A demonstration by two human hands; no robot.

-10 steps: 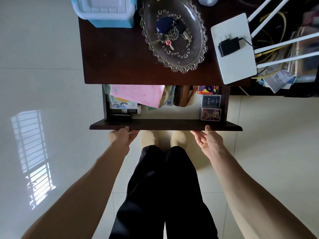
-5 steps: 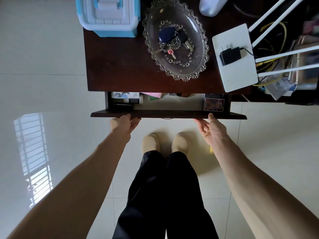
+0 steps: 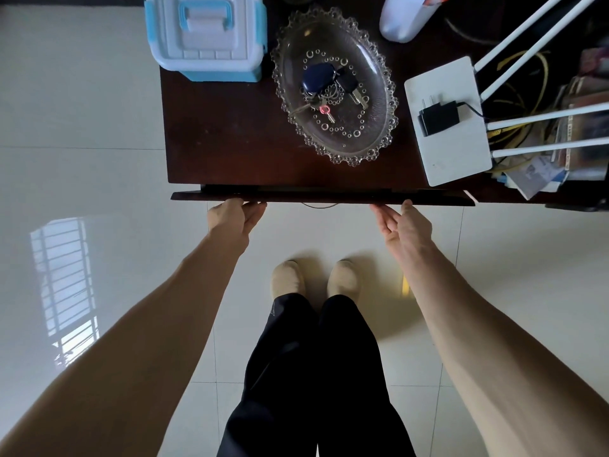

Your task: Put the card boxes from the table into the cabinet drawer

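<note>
The dark wooden cabinet's drawer [image 3: 323, 198] is pushed in; only its front panel shows as a thin dark strip under the tabletop [image 3: 224, 140]. The drawer's inside and the card boxes are hidden. My left hand [image 3: 235, 219] rests with its fingertips against the left part of the drawer front. My right hand [image 3: 403, 225] lies flat with fingers spread, its tips touching the right part of the front. Neither hand holds anything.
On the tabletop stand a blue-and-white lidded plastic box [image 3: 206, 34], an oval glass dish [image 3: 334, 84] with keys, a white router [image 3: 448, 120] with a black plug on it, and a white bottle [image 3: 407, 16]. Cables and papers clutter the right. My feet [image 3: 314, 278] stand on pale tiles.
Both hands pushed the drawer from wide open to shut. The card boxes and papers inside have gone out of sight under the tabletop.
</note>
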